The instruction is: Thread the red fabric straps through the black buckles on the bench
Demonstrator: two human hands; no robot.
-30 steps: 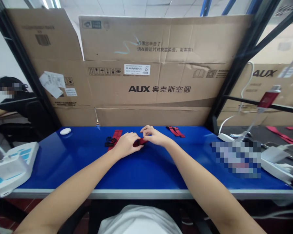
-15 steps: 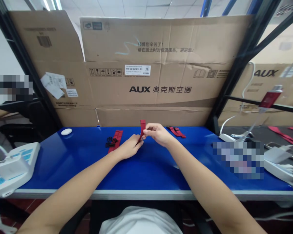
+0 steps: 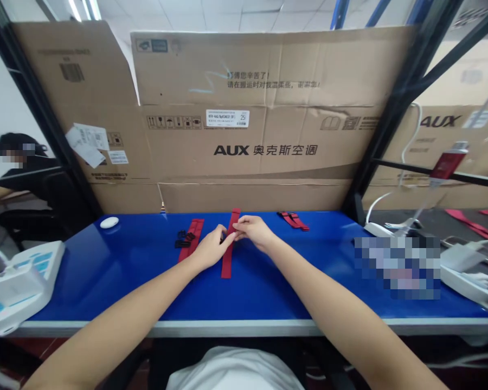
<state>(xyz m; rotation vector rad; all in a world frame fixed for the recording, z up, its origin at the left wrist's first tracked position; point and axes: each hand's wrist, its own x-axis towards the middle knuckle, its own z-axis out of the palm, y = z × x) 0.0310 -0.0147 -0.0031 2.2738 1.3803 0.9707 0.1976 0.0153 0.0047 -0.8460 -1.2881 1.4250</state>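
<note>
Cardboard [image 3: 284, 59] is backing a blue table [image 3: 126, 281], where a left hand [image 3: 211, 247] and a right hand [image 3: 259, 232] are meeting over a red strap [image 3: 226, 265].

The left thumb and forefinger are bending slightly apart; the right fingertips are sitting nearly together at the strap, which is running away from the person across mid-table. Over to the right, a folded strap [image 3: 295, 220] is carrying black fittings, so it is seemingly finished; to the left, more red strapping [image 3: 196, 233] is lying with black buckles [image 3: 182, 244] that are looking unfitted, so work is apparently remaining there and on the middle strap. Fingers are hiding that strap's centre, and the left arm is covering the strapping's near end. A small dark piece [image 3: 223, 238] between the left fingertips is showing too little to name; whether either hand is gripping firmly, nobody can tell.
</note>
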